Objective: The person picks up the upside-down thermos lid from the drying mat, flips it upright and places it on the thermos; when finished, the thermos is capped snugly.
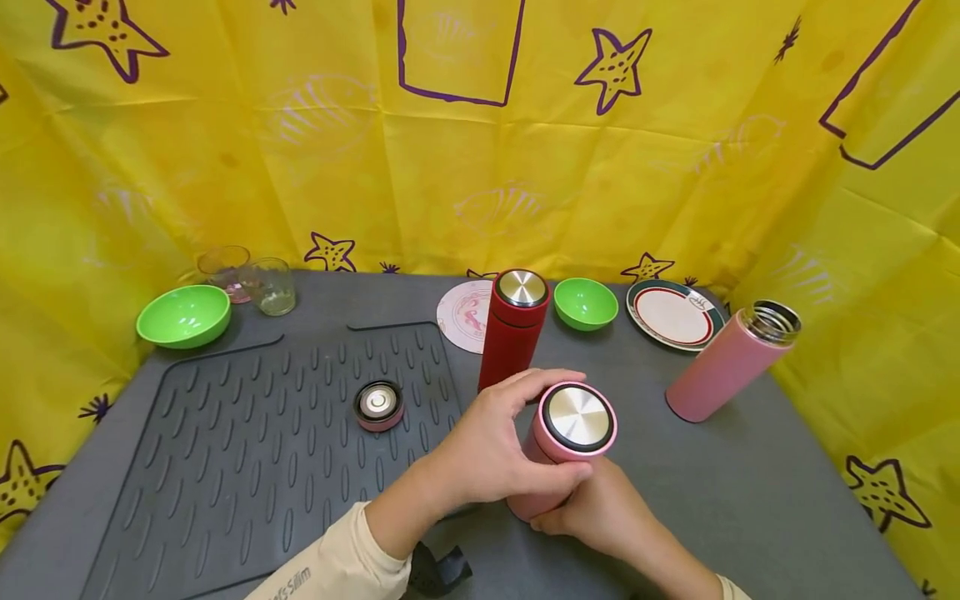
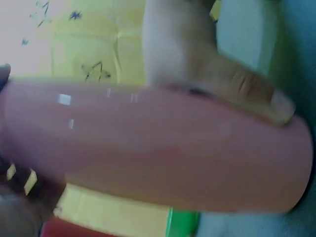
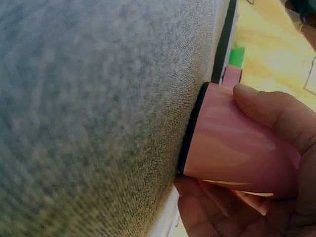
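A pink thermos (image 1: 536, 483), topped by a lid with a steel disc (image 1: 577, 419), stands on the grey table in front of me. My left hand (image 1: 498, 442) grips it near the top, thumb on the near side and fingers behind. Low on its body, my right hand (image 1: 607, 512) holds it. The right wrist view shows the thermos base (image 3: 232, 138) on the cloth, with the right thumb on one side and fingers on the other. Across the left wrist view stretches the pink body (image 2: 158, 143). Just behind stands a red thermos (image 1: 513, 333) with its lid on.
Rightward, another pink thermos (image 1: 727, 367) stands with its mouth uncovered. A loose lid (image 1: 378, 406) lies on the dark ribbed mat (image 1: 247, 450). Along the back are green bowls (image 1: 183, 317), glasses (image 1: 270, 287), a round pink-printed disc (image 1: 461, 317) and a plate (image 1: 675, 315).
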`<state>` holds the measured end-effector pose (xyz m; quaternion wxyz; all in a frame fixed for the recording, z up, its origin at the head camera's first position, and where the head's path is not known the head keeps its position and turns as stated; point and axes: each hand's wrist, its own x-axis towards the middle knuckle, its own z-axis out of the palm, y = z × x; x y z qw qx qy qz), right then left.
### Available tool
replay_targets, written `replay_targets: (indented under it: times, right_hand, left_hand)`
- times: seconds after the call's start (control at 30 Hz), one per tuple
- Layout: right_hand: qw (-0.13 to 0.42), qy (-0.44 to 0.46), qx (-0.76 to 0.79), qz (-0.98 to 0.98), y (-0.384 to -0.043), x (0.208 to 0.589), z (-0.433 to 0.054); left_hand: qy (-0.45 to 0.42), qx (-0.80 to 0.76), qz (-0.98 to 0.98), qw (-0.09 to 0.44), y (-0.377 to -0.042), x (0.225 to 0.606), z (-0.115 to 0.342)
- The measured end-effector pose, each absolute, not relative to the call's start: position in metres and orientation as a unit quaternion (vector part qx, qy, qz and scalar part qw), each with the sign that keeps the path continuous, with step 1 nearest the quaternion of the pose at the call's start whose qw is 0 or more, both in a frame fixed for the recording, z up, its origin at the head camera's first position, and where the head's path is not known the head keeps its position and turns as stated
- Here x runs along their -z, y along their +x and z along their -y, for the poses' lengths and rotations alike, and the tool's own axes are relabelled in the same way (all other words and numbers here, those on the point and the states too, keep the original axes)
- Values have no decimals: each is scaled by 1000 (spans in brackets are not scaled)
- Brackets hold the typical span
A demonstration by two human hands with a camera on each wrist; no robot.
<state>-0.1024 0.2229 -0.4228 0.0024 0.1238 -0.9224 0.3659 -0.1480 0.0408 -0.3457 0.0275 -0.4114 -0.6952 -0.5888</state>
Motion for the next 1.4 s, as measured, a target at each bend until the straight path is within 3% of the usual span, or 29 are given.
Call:
replay_targets:
  times: [0.2,0.33,0.5,0.63,0.8,1.1,1.4]
  right_hand:
    - [0,146,-377,915,-103,426,-223]
    - [6,146,-386,911,-103,426,-222]
    - [21,157,-387,908,-105,425,-223]
    - [24,160,-404,900,-107,425,-222]
    - [12,159,-422,893,-108,425,-221]
    - [11,180,-383,906,-108,425,-220]
    - [33,160,-387,907,-106,427,-221]
  left_hand:
    - [-337,585,731,99,-134,347,-50]
    - [-348,590,717,129,-136,347,-48]
    - [-396,601,687,100,-145,347,-43]
    - [-433,599,672,41,-156,346,-36]
    - [-422,594,684,-13,-154,344,-34]
    - [-326,610,711,128,-132,347,-51]
    - [-366,659,656,15,-143,354,-42]
